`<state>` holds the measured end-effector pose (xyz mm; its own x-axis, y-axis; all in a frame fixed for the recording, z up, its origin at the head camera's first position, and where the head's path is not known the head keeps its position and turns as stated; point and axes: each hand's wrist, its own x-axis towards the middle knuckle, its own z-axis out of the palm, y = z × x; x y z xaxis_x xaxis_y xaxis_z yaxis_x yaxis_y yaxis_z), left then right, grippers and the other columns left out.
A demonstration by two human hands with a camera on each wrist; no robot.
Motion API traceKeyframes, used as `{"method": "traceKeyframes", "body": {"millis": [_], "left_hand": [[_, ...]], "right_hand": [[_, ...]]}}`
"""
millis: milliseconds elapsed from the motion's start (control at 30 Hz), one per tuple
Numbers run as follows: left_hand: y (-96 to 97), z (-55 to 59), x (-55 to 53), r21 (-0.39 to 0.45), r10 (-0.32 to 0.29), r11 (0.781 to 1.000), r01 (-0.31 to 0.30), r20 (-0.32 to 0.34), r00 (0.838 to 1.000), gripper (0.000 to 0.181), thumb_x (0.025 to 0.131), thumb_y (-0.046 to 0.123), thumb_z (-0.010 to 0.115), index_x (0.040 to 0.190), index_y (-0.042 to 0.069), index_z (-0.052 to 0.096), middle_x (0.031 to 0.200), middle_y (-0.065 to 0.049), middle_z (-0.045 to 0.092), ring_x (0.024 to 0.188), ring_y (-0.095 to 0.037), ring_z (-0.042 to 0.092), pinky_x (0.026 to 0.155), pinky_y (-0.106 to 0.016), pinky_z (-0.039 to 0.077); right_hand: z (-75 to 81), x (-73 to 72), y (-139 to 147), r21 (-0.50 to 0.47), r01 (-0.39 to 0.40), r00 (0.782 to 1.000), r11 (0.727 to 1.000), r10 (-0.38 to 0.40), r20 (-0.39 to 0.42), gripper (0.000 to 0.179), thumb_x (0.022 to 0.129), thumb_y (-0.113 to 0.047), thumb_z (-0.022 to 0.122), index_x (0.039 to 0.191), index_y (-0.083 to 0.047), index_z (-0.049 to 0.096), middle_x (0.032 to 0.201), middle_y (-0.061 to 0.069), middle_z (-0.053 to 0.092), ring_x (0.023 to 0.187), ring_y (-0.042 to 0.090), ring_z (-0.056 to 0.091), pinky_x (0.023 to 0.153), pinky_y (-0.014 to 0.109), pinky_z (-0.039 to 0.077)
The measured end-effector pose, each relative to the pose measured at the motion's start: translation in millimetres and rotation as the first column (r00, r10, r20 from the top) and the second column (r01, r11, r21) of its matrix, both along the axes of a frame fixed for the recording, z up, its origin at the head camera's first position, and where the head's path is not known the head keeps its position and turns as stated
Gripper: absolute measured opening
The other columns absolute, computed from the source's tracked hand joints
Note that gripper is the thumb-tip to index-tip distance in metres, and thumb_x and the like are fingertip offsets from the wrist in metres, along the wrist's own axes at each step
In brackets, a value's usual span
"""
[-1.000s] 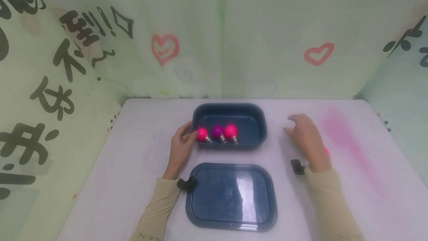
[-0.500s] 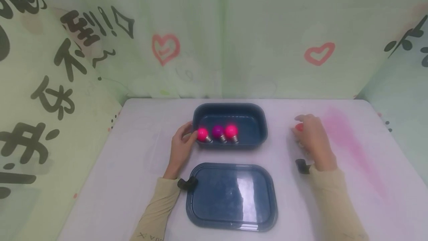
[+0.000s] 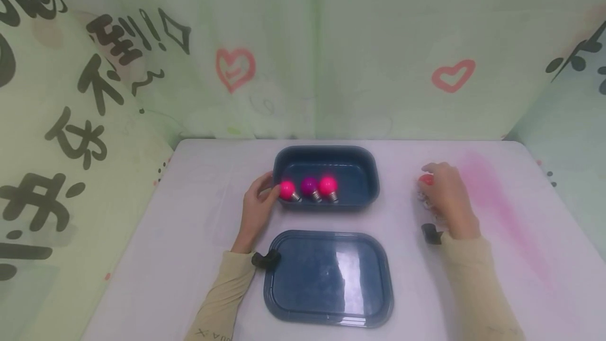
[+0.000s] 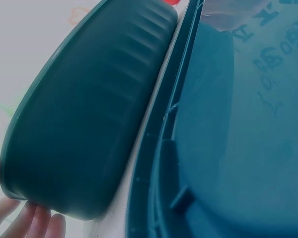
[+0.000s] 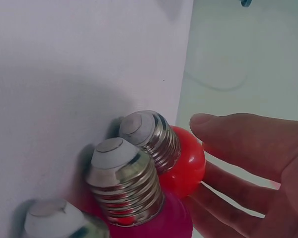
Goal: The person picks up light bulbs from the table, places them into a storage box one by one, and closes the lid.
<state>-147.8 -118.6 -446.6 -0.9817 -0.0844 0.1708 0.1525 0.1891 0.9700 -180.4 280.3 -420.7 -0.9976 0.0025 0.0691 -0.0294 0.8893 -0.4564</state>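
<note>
My left hand (image 3: 258, 207) grips the left end of a dark blue plastic box (image 3: 357, 175), thumb at the rim and fingers outside, as the left wrist view also shows. Inside the box lie a pink bulb (image 3: 286, 189), a purple bulb (image 3: 310, 186) and another pink bulb (image 3: 328, 186), metal screw bases toward the front. On the right of the table, my right hand (image 3: 447, 193) pinches a red light bulb (image 5: 186, 166) between thumb and fingers. Beside it in the right wrist view are a magenta bulb (image 5: 174, 220) and the screw base (image 5: 54, 218) of a further one.
The box's blue lid (image 3: 326, 278) lies flat on the white table (image 3: 189, 214) in front of the box, under the left wrist's black camera (image 3: 266, 260). Printed cloth (image 3: 331, 67) hangs behind and at both sides. A pink stain (image 3: 497, 209) marks the table at the right.
My right hand, seen without a bulb between its fingertips a second ago, has moved slightly right and closed around the red bulb. The left hand, box and lid stay put.
</note>
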Motion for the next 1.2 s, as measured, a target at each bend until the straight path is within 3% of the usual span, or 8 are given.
{"method": "traceKeyframes", "body": {"millis": [267,467,867,1200], "left_hand": [[0.5,0.2,-0.4,-0.004,-0.003,1.000,0.003,0.002,1.000,0.048,0.094,0.006,0.067,0.137,-0.007,0.052,0.137,-0.026,0.056,0.125,-0.039,0.056,0.106,-0.050,0.047],[0.9,0.9,-0.1,0.002,-0.001,1.000,0.001,0.002,1.000,0.048,0.094,0.006,0.067,0.137,-0.008,0.051,0.137,-0.027,0.056,0.125,-0.040,0.056,0.106,-0.051,0.047],[0.7,-0.4,0.1,0.007,-0.003,1.000,0.003,-0.008,1.000,0.047,0.094,0.005,0.066,0.137,-0.008,0.052,0.136,-0.028,0.056,0.125,-0.042,0.055,0.107,-0.052,0.046],[0.9,-2.5,-0.4,0.009,0.005,1.000,-0.005,-0.007,1.000,0.049,0.094,0.007,0.067,0.137,-0.008,0.052,0.136,-0.028,0.056,0.124,-0.041,0.055,0.107,-0.052,0.046]], "right_hand": [[0.2,0.5,1.4,-0.011,0.013,0.998,1.000,-0.012,0.054,0.037,0.091,-0.001,0.063,0.124,0.015,0.054,0.116,0.035,0.054,0.102,0.046,0.051,0.095,0.062,0.045],[0.0,0.0,0.8,-0.029,0.006,0.999,1.000,-0.005,0.047,0.034,0.090,0.002,0.064,0.120,0.016,0.056,0.114,0.034,0.056,0.097,0.044,0.054,0.093,0.061,0.046],[7.0,4.8,-10.6,-0.071,0.025,1.000,0.997,-0.024,0.011,0.037,0.093,0.000,0.063,0.126,0.011,0.053,0.118,0.031,0.055,0.106,0.045,0.051,0.098,0.063,0.045],[20.6,4.0,-26.3,-0.135,-0.066,0.996,0.989,0.057,-0.066,0.039,0.090,0.000,0.068,0.125,0.012,0.057,0.115,0.031,0.058,0.102,0.042,0.052,0.093,0.058,0.045]]}}
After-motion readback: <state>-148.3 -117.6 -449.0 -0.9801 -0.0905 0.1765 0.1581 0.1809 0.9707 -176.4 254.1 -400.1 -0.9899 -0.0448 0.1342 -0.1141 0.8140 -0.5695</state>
